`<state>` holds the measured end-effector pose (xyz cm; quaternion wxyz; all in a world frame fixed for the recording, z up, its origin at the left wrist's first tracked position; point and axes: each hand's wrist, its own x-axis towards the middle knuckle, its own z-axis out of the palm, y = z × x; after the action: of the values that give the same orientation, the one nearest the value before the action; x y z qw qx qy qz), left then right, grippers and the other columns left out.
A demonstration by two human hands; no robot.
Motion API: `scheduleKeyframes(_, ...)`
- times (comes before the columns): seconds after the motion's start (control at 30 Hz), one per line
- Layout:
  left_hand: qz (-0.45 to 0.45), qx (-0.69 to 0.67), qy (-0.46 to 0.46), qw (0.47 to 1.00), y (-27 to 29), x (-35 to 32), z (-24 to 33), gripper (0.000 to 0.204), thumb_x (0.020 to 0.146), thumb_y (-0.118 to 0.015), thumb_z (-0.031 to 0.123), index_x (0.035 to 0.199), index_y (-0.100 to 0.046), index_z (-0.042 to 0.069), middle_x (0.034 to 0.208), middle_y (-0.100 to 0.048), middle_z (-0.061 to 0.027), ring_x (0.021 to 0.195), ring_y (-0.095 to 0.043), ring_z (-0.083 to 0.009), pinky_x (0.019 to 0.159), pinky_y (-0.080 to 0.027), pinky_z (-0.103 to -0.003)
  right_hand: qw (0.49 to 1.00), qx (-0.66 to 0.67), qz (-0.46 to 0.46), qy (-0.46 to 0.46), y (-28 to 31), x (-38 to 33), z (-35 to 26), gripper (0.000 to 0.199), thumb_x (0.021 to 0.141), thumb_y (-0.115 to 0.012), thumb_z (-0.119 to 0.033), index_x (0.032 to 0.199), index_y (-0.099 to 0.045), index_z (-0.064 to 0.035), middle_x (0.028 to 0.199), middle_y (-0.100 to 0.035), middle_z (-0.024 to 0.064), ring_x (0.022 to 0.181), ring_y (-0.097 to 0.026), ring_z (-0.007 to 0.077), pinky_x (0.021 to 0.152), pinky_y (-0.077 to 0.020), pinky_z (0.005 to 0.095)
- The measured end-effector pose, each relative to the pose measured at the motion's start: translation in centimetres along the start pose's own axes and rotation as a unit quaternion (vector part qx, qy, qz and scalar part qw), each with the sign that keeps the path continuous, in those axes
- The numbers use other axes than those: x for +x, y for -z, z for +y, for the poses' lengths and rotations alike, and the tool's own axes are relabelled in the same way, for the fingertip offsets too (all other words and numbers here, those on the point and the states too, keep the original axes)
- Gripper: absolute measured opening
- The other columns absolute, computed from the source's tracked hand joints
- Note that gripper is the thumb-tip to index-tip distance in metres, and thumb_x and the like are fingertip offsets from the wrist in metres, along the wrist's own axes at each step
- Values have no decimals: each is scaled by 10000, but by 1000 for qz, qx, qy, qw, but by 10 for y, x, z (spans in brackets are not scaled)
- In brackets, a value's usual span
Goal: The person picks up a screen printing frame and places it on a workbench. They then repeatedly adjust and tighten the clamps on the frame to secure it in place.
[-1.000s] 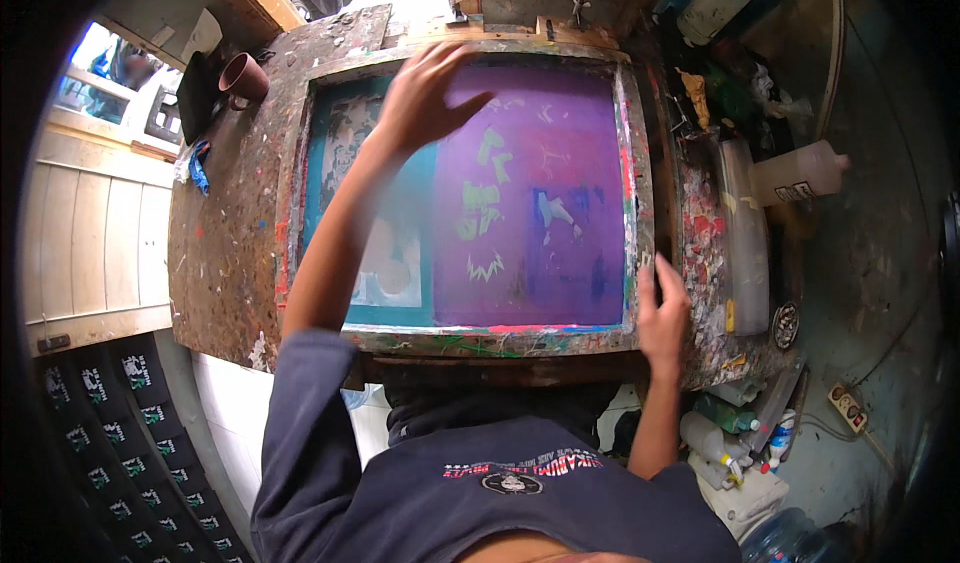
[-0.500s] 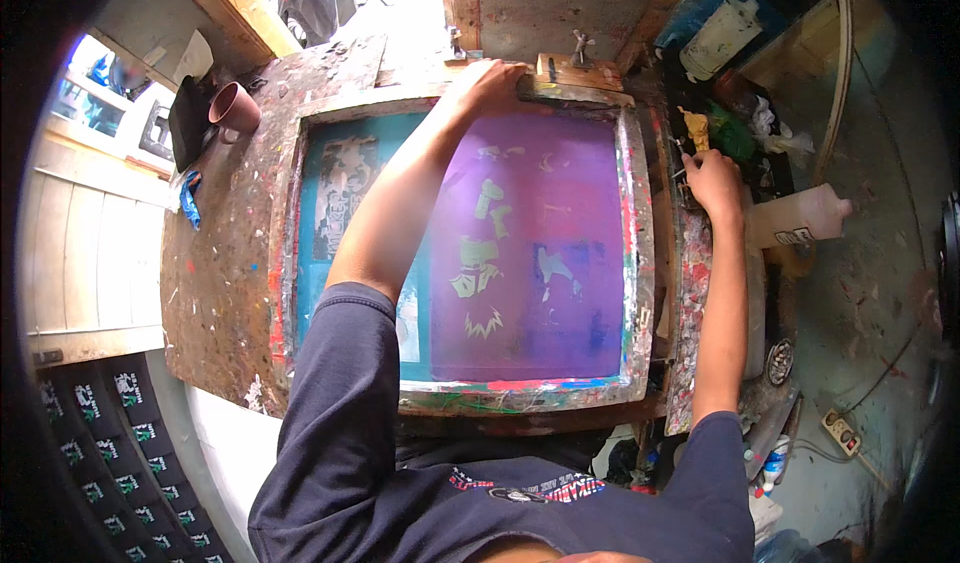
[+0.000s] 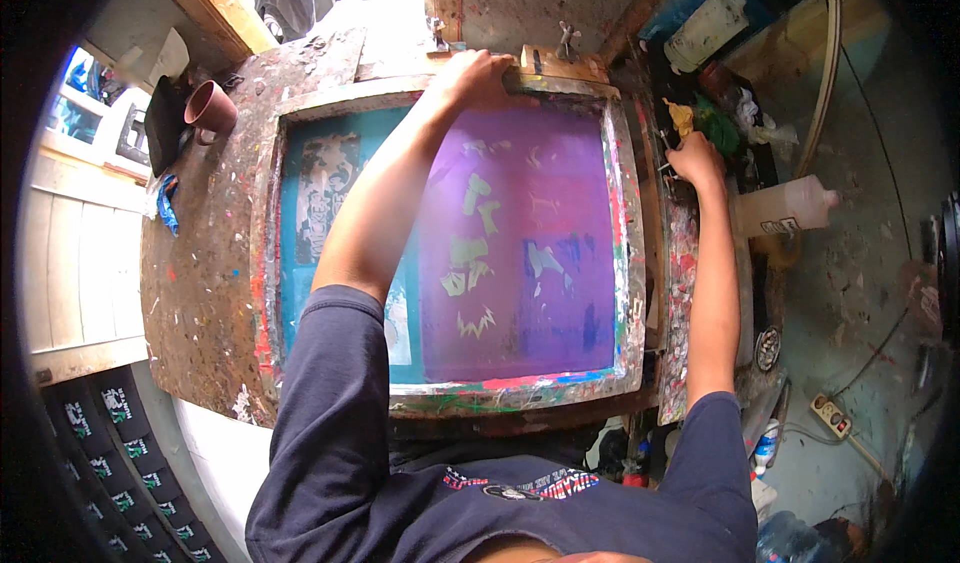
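A wooden screen-printing frame [image 3: 632,263] lies flat on a paint-spattered table [image 3: 200,273]. Its mesh [image 3: 530,273] is purple on the right and teal on the left, with pale cut-out shapes. My left hand [image 3: 478,75] reaches across the mesh and curls over the frame's far edge, next to a wooden clamp block [image 3: 565,63]. To the right of the frame, my right hand [image 3: 697,158] is closed beside a yellow rag [image 3: 682,118] and a green rag [image 3: 720,131]. What it grips is hidden.
A brown mug [image 3: 208,108] and a flat black object [image 3: 162,113] sit at the table's far left corner. A translucent plastic jug [image 3: 785,208] lies on the cluttered right shelf. A power strip [image 3: 832,415] is on the floor. Black printed fabric [image 3: 110,443] lies at lower left.
My left hand has slid from the mesh's far part up to the frame's far edge. My right hand left the frame's near right corner and moved up to the rags on the right.
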<state>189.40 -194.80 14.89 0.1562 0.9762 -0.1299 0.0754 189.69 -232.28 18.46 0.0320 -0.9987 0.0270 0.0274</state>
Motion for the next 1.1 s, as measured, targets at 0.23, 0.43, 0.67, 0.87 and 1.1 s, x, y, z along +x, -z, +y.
scheduleKeyframes(0.23, -2, -4, -13, 1000, 7, -4, 1, 743, 701, -709, 678, 1135, -665, 77, 942, -706, -181, 909, -682, -362, 820, -553, -454, 990, 73, 8, 125, -5, -2, 16, 323, 848, -697, -296, 906, -708, 22, 893, -698, 216, 873, -676, 348, 782, -502, 405)
scheduleKeyframes(0.43, -15, -1, -27, 1000, 16, -3, 2, 721, 703, -727, 648, 1103, -662, 52, 930, -700, -196, 910, -676, -375, 805, -553, -463, 970, 193, 22, 144, -17, 0, 27, 370, 924, -641, -319, 1022, -636, 37, 933, -680, 205, 882, -658, 337, 777, -486, 417)
scheduleKeyframes(0.67, -52, 11, -25, 998, 18, 0, -1, 718, 711, -726, 646, 1063, -663, 23, 904, -696, -213, 886, -681, -375, 775, -565, -457, 850, 511, 11, 129, -7, -9, 15, 326, 972, -615, -296, 1035, -594, 24, 807, -658, 82, 687, -666, 163, 637, -513, 310)
scheduleKeyframes(0.87, -51, -21, -46, 997, 7, 7, -13, 691, 716, -755, 592, 1072, -657, 8, 925, -695, -215, 897, -681, -370, 776, -563, -459, 812, 567, 26, 132, 31, -21, -19, 306, 950, -655, -292, 1001, -589, 2, 750, -631, 43, 611, -633, 118, 560, -508, 274)
scheduleKeyframes(1.1, -46, -18, -27, 998, 16, -1, -4, 688, 699, -764, 591, 1105, -666, 43, 940, -700, -203, 910, -682, -359, 793, -561, -453, 813, 555, 32, 174, 46, -27, -97, 334, 918, -696, -296, 936, -626, 30, 695, -634, 53, 535, -619, 130, 508, -501, 297)
